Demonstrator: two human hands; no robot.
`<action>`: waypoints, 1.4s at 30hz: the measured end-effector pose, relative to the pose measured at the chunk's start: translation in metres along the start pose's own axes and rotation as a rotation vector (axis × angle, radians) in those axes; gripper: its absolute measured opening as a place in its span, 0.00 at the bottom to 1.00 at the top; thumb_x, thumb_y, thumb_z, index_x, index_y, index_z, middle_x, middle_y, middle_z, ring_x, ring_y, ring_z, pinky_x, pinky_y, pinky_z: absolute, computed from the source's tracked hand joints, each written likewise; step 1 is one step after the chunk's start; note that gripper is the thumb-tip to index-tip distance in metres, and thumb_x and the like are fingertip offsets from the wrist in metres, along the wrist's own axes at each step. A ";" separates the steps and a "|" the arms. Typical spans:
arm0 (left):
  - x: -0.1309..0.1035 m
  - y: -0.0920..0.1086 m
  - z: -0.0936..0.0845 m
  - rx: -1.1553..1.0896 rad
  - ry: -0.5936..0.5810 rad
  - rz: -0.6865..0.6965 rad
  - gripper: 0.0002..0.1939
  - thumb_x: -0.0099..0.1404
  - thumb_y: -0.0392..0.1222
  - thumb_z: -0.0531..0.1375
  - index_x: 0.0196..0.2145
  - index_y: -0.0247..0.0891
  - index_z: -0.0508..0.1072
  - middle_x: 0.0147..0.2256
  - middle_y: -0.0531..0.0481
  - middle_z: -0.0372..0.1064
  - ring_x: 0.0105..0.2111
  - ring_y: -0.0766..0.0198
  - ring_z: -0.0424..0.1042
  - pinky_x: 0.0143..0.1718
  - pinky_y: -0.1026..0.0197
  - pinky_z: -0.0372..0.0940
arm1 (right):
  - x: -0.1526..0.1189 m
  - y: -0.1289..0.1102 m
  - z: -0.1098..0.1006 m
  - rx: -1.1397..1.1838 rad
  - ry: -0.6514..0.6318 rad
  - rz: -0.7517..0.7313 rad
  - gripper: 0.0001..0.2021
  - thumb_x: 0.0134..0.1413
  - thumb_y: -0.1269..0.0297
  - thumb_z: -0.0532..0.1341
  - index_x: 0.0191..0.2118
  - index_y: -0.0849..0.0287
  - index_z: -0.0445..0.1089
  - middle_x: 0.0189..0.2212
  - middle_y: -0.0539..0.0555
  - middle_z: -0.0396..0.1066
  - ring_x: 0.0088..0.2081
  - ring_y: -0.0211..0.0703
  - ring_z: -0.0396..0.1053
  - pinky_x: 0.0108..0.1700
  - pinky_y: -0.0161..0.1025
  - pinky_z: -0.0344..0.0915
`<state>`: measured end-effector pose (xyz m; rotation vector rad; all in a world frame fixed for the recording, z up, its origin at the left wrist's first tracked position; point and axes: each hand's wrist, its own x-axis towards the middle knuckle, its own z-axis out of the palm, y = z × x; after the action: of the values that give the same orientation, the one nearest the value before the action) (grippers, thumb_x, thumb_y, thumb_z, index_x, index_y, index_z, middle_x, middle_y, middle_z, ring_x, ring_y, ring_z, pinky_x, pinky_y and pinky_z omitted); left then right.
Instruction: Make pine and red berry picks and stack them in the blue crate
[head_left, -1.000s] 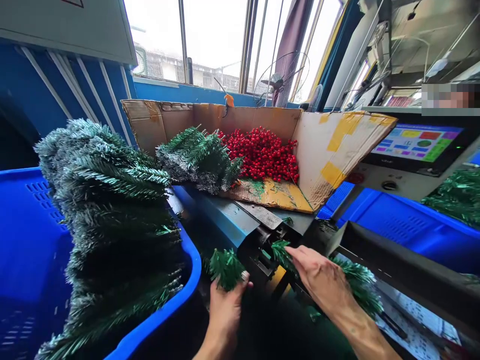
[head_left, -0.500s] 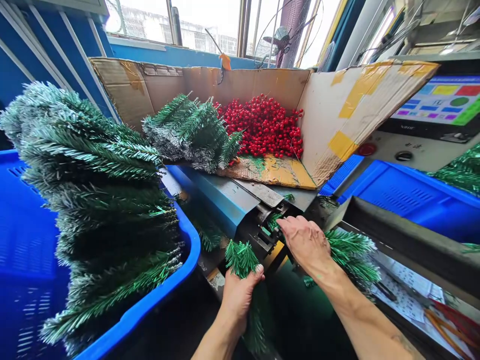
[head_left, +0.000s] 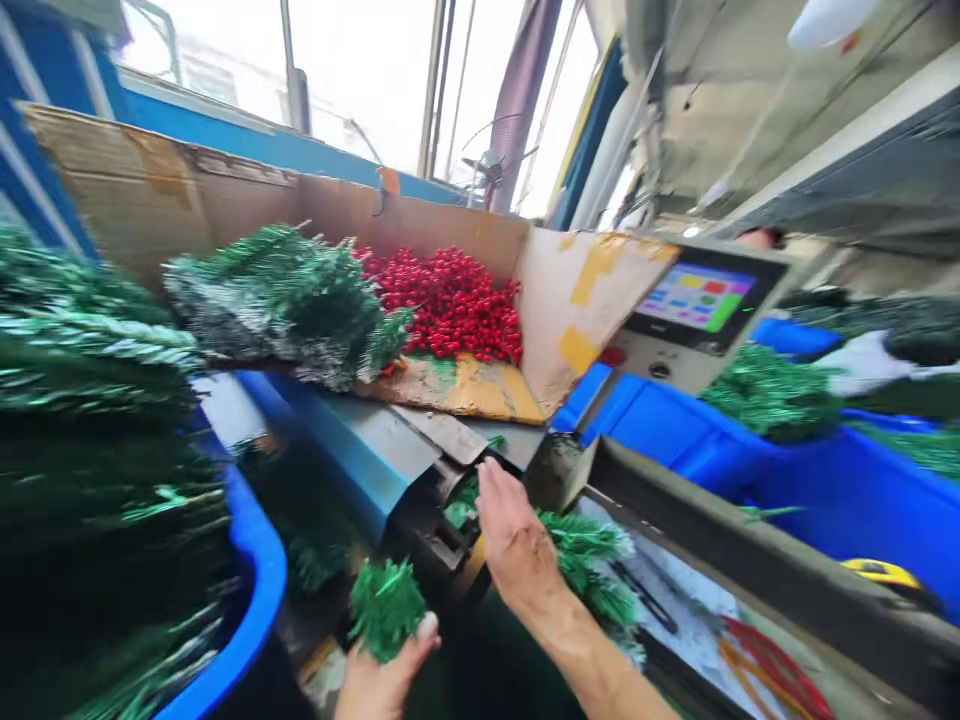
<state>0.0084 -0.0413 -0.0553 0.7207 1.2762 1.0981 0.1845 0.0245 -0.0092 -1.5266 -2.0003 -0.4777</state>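
My left hand (head_left: 386, 675) is closed around a bunch of green artificial pine sprigs (head_left: 386, 605), with the tips sticking up above the thumb. Over the mouth of a blue-and-metal machine (head_left: 442, 535) is my right hand (head_left: 517, 540), its fingers stretched out and close together. The thumb and palm are hidden. Bits of green pine (head_left: 463, 500) show in the machine's mouth beside the fingertips. Behind the right wrist, a frosted pine branch (head_left: 592, 560) juts out to the right; whether the palm touches it is hidden.
A blue crate (head_left: 262, 590) with stacked frosted pine branches (head_left: 97, 350) stands at left. A cardboard tray (head_left: 585, 310) holds red berries (head_left: 450, 300) and pine branches (head_left: 292, 300). Right are a control screen (head_left: 697, 295), a metal trough (head_left: 712, 530), scissors (head_left: 765, 660) and blue crates (head_left: 900, 510).
The view has swung to the right, so things sit further left. My right fingers have straightened from a bent, pinching pose at the machine. The left hand keeps its pine sprigs.
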 end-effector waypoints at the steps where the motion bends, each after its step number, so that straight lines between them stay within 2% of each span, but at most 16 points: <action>1: 0.002 -0.001 0.001 -0.013 0.005 0.004 0.25 0.41 0.58 0.71 0.29 0.35 0.75 0.27 0.45 0.76 0.33 0.50 0.74 0.42 0.53 0.65 | 0.001 0.002 0.003 0.040 0.010 0.009 0.22 0.65 0.73 0.45 0.63 0.68 0.55 0.59 0.65 0.58 0.59 0.52 0.56 0.57 0.50 0.63; 3: 0.001 0.000 0.003 -0.051 -0.026 0.009 0.27 0.40 0.58 0.71 0.32 0.34 0.76 0.30 0.44 0.76 0.35 0.49 0.74 0.43 0.51 0.65 | 0.005 0.004 0.007 0.104 0.024 0.022 0.23 0.66 0.70 0.45 0.64 0.68 0.53 0.58 0.66 0.59 0.59 0.52 0.57 0.57 0.51 0.64; 6: -0.008 0.009 0.003 -0.085 -0.038 0.015 0.29 0.42 0.57 0.71 0.37 0.33 0.76 0.36 0.41 0.77 0.42 0.46 0.73 0.49 0.49 0.63 | 0.012 0.004 0.004 0.168 0.025 0.026 0.23 0.67 0.65 0.46 0.63 0.69 0.55 0.57 0.67 0.60 0.58 0.53 0.59 0.56 0.53 0.65; 9: -0.019 0.022 0.002 -0.131 0.013 0.042 0.29 0.44 0.53 0.71 0.42 0.34 0.76 0.41 0.40 0.76 0.47 0.45 0.71 0.53 0.47 0.60 | 0.012 -0.007 -0.014 0.232 0.018 0.006 0.22 0.68 0.62 0.47 0.61 0.68 0.59 0.55 0.66 0.62 0.56 0.53 0.61 0.56 0.52 0.64; 12: -0.030 0.037 0.001 -0.230 -0.089 0.076 0.31 0.45 0.46 0.71 0.47 0.34 0.74 0.44 0.39 0.75 0.48 0.45 0.71 0.54 0.48 0.60 | -0.001 -0.030 -0.037 0.332 -0.041 0.010 0.21 0.66 0.58 0.51 0.59 0.63 0.62 0.54 0.62 0.65 0.56 0.51 0.61 0.58 0.50 0.62; 16: -0.039 0.043 0.002 -0.316 -0.290 0.040 0.25 0.50 0.39 0.68 0.47 0.34 0.73 0.42 0.39 0.76 0.45 0.48 0.73 0.50 0.50 0.64 | -0.027 -0.061 -0.048 0.588 -0.339 0.249 0.22 0.60 0.53 0.57 0.53 0.62 0.69 0.52 0.60 0.67 0.53 0.54 0.64 0.55 0.49 0.63; 18: -0.041 0.037 0.004 -0.345 -0.274 -0.030 0.22 0.50 0.38 0.67 0.44 0.33 0.74 0.39 0.39 0.77 0.40 0.49 0.75 0.46 0.51 0.66 | -0.036 -0.067 -0.045 0.753 -0.441 0.390 0.20 0.62 0.52 0.54 0.50 0.61 0.71 0.48 0.58 0.70 0.49 0.52 0.68 0.53 0.47 0.64; 19: -0.041 0.034 0.005 -0.347 -0.244 -0.053 0.22 0.49 0.39 0.67 0.43 0.33 0.75 0.37 0.39 0.77 0.39 0.49 0.75 0.44 0.51 0.67 | -0.038 -0.068 -0.043 0.818 -0.450 0.452 0.21 0.63 0.52 0.52 0.50 0.60 0.71 0.46 0.57 0.72 0.47 0.51 0.68 0.52 0.46 0.64; 22: -0.039 0.025 0.006 -0.323 -0.118 -0.039 0.20 0.49 0.41 0.69 0.41 0.34 0.76 0.37 0.40 0.77 0.38 0.51 0.75 0.44 0.53 0.67 | -0.040 -0.064 -0.042 0.900 -0.378 0.563 0.23 0.62 0.48 0.51 0.52 0.60 0.69 0.44 0.57 0.72 0.45 0.51 0.68 0.52 0.45 0.63; 24: -0.036 0.027 0.004 -0.317 -0.048 0.020 0.20 0.51 0.45 0.69 0.40 0.35 0.76 0.39 0.41 0.76 0.41 0.53 0.74 0.45 0.55 0.66 | -0.039 -0.061 -0.046 0.934 -0.368 0.526 0.23 0.62 0.47 0.51 0.52 0.59 0.69 0.45 0.56 0.71 0.47 0.51 0.67 0.53 0.44 0.62; 26: -0.032 0.037 -0.002 -0.294 -0.023 0.108 0.19 0.52 0.49 0.68 0.39 0.35 0.76 0.38 0.43 0.76 0.39 0.56 0.73 0.42 0.58 0.65 | -0.036 -0.059 -0.053 0.972 -0.434 0.429 0.21 0.63 0.49 0.52 0.51 0.58 0.70 0.42 0.54 0.72 0.45 0.50 0.67 0.51 0.42 0.63; 29: -0.027 0.057 -0.011 -0.176 -0.152 0.232 0.18 0.53 0.49 0.68 0.36 0.34 0.77 0.33 0.47 0.74 0.33 0.61 0.70 0.37 0.60 0.64 | -0.033 -0.058 -0.062 1.007 -0.585 0.257 0.18 0.65 0.52 0.51 0.46 0.57 0.72 0.36 0.50 0.71 0.39 0.46 0.67 0.45 0.39 0.64; 32: -0.025 0.071 -0.016 -0.056 -0.314 0.279 0.15 0.54 0.49 0.67 0.32 0.32 0.77 0.29 0.50 0.71 0.30 0.64 0.65 0.35 0.62 0.61 | -0.031 -0.057 -0.064 0.991 -0.648 0.165 0.18 0.66 0.54 0.49 0.38 0.58 0.73 0.32 0.49 0.70 0.36 0.44 0.66 0.39 0.36 0.64; 37: -0.025 0.069 -0.015 -0.040 -0.346 0.230 0.16 0.52 0.49 0.69 0.27 0.32 0.76 0.26 0.52 0.70 0.27 0.66 0.63 0.32 0.63 0.60 | -0.034 -0.055 -0.061 0.807 -0.683 0.067 0.19 0.68 0.56 0.46 0.35 0.57 0.71 0.29 0.48 0.69 0.32 0.42 0.68 0.37 0.36 0.66; 39: -0.025 0.066 -0.014 -0.102 -0.322 0.184 0.15 0.51 0.48 0.69 0.28 0.33 0.75 0.27 0.52 0.71 0.28 0.64 0.66 0.34 0.62 0.61 | -0.041 -0.055 -0.057 0.685 -0.617 0.042 0.18 0.68 0.57 0.47 0.38 0.57 0.71 0.30 0.50 0.71 0.33 0.44 0.70 0.37 0.38 0.68; 42: -0.025 0.062 -0.009 -0.296 -0.203 0.097 0.16 0.50 0.48 0.70 0.31 0.34 0.75 0.29 0.50 0.74 0.31 0.61 0.71 0.38 0.60 0.64 | -0.052 -0.059 -0.049 0.579 -0.372 0.023 0.16 0.67 0.58 0.49 0.51 0.58 0.69 0.43 0.56 0.73 0.46 0.49 0.71 0.47 0.42 0.69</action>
<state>-0.0132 -0.0434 0.0084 0.6557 0.8916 1.2285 0.1489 -0.0606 -0.0010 -1.3224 -2.1293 0.4022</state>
